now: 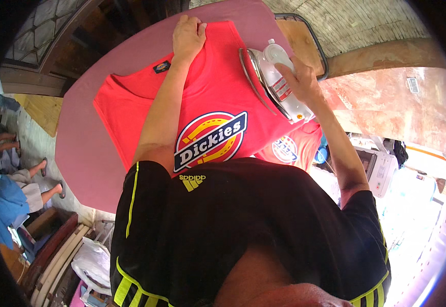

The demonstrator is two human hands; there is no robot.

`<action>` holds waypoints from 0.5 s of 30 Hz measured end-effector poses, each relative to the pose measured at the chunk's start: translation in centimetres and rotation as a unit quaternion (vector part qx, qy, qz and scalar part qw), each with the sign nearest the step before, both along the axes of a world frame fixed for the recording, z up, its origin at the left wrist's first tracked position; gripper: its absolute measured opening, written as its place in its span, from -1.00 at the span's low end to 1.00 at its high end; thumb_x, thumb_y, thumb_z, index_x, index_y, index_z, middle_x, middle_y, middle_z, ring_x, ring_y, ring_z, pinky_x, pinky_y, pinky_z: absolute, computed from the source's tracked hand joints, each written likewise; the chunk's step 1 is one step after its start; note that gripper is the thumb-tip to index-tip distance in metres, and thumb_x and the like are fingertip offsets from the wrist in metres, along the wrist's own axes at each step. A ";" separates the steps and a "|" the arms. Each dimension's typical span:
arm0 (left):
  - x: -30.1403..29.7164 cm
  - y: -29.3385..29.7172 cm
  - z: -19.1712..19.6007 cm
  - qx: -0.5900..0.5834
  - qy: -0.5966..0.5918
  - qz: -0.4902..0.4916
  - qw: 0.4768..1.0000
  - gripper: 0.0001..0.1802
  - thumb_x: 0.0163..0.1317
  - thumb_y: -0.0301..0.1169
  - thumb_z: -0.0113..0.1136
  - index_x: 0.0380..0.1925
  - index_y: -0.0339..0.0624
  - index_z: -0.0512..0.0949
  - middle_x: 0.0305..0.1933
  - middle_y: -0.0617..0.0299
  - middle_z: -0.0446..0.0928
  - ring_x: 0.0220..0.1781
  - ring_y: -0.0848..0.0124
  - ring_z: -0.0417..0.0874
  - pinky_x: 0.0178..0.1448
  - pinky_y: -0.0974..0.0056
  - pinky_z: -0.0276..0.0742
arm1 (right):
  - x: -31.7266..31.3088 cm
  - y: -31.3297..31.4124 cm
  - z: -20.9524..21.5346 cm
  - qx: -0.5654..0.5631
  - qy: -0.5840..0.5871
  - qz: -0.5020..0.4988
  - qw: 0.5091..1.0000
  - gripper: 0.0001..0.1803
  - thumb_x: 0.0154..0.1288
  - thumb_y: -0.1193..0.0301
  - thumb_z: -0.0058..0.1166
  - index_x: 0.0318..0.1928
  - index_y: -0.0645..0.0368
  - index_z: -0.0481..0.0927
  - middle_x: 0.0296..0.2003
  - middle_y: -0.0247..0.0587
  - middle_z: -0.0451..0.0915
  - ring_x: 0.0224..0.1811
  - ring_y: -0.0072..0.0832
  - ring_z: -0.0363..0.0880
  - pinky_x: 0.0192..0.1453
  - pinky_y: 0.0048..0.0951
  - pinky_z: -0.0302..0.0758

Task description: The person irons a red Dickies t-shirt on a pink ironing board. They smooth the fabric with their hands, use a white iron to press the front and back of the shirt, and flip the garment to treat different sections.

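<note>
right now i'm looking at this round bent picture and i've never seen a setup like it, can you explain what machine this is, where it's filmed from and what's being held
There's no robot here, just a person using two bare hands. The single picture comes from a wide fisheye camera worn on that person's head, looking down, which is why the edges curve. The black top filling the lower part is the wearer's own.

On the mauve padded board lies a red shirt with a round printed emblem. The right hand holds a white iron over it; I can't tell whether its plate lies flat on the cloth. The left hand is at the shirt's upper edge.
</note>
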State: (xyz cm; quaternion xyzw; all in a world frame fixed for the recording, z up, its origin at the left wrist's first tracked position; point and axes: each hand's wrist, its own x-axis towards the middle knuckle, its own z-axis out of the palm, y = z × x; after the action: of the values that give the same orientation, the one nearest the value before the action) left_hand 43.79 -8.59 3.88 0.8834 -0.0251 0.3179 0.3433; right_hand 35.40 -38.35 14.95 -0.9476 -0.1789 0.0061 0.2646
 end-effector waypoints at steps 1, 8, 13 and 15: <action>0.2 0.3 -0.3 0.008 -0.004 0.003 1.000 -0.78 0.25 -0.28 0.21 -0.37 -0.22 0.60 -0.24 0.00 0.51 -0.16 -0.02 0.58 -0.05 -0.02 0.51 | 0.1 0.1 0.2 0.014 0.004 -0.009 1.000 -0.60 0.33 0.17 0.19 -0.04 0.25 0.53 -0.32 0.22 0.63 -0.22 0.08 0.66 -0.19 -0.07 0.55; 0.4 -0.2 -1.0 -0.012 -0.025 -0.006 1.000 -0.81 0.23 -0.29 0.24 -0.37 -0.20 0.59 -0.29 0.02 0.52 -0.21 -0.01 0.58 -0.10 -0.03 0.51 | 6.7 5.3 0.1 0.069 -0.103 0.070 0.990 -0.54 0.39 0.18 0.12 0.16 0.18 0.44 -0.25 0.20 0.63 -0.31 0.03 0.68 -0.22 -0.14 0.58; 0.8 0.1 -1.0 0.004 -0.021 -0.004 1.000 -0.84 0.22 -0.31 0.25 -0.37 -0.17 0.60 -0.28 0.04 0.53 -0.20 -0.01 0.59 -0.11 -0.02 0.53 | 12.4 7.7 -0.7 -0.050 -0.086 0.038 0.994 -0.36 0.43 -0.06 -0.07 -0.15 0.42 0.60 -0.53 0.29 0.60 -0.34 0.03 0.71 -0.18 -0.03 0.61; 0.7 0.1 -1.0 0.008 -0.008 0.007 1.000 -0.84 0.22 -0.31 0.25 -0.37 -0.16 0.60 -0.28 0.04 0.53 -0.21 -0.01 0.59 -0.11 -0.02 0.53 | 13.6 8.5 -1.0 -0.101 -0.094 0.028 0.990 -0.38 0.43 -0.05 -0.05 -0.06 0.38 0.58 -0.51 0.32 0.60 -0.29 -0.01 0.72 -0.15 -0.03 0.60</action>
State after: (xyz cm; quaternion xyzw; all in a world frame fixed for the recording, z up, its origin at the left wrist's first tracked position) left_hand 44.52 -8.49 2.92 0.8835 -0.0243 0.3276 0.3339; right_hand 49.02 -29.85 13.95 -0.9604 -0.2281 -0.0572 0.1494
